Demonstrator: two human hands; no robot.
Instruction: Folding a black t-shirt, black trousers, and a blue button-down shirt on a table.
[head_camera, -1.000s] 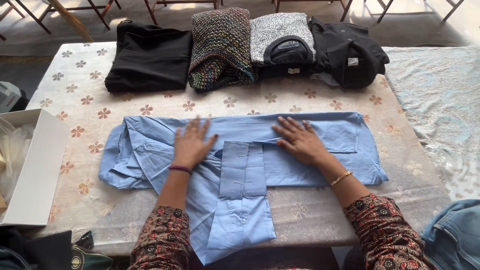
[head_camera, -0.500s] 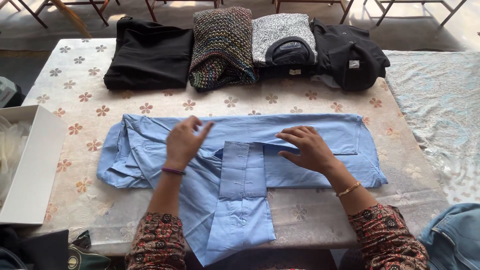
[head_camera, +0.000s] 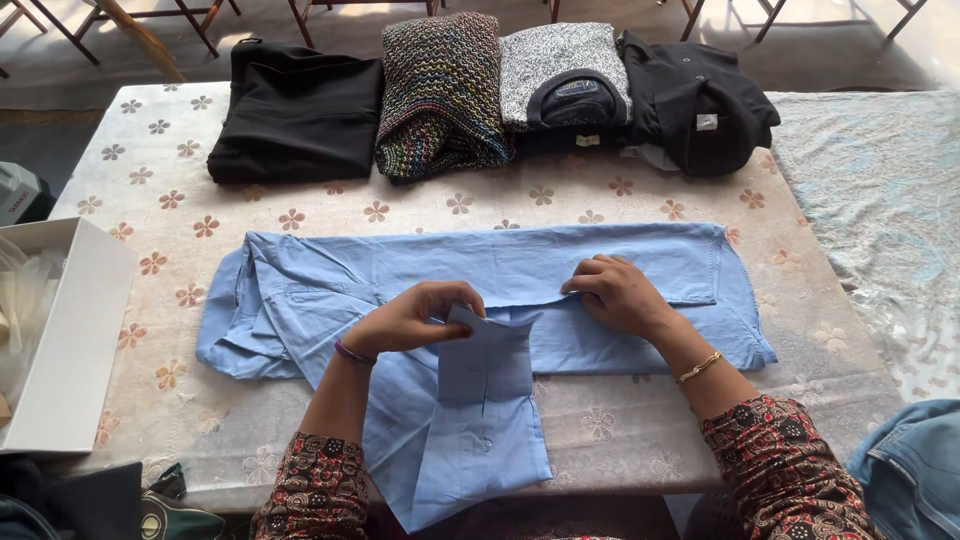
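Note:
A light blue shirt (head_camera: 500, 270) lies spread across the table, folded into a long band, with one sleeve (head_camera: 470, 410) hanging toward me over the front edge. My left hand (head_camera: 415, 318) pinches the sleeve's cuff end and lifts it off the shirt body. My right hand (head_camera: 615, 293) rests on the shirt's middle, fingers curled on a fold of the cloth. Both forearms wear patterned sleeves.
The table has a floral cloth (head_camera: 180, 230). Along its far edge lie a folded black garment (head_camera: 295, 110), a multicoloured knit (head_camera: 440, 95), a grey knit (head_camera: 565, 70) and a black shirt (head_camera: 700, 95). A white box (head_camera: 70, 340) stands at left, denim (head_camera: 915, 470) at lower right.
Both hands were lying flat on the shirt. My left hand has since closed on the sleeve's end and raised it; my right hand has curled onto the fold and slid slightly toward me.

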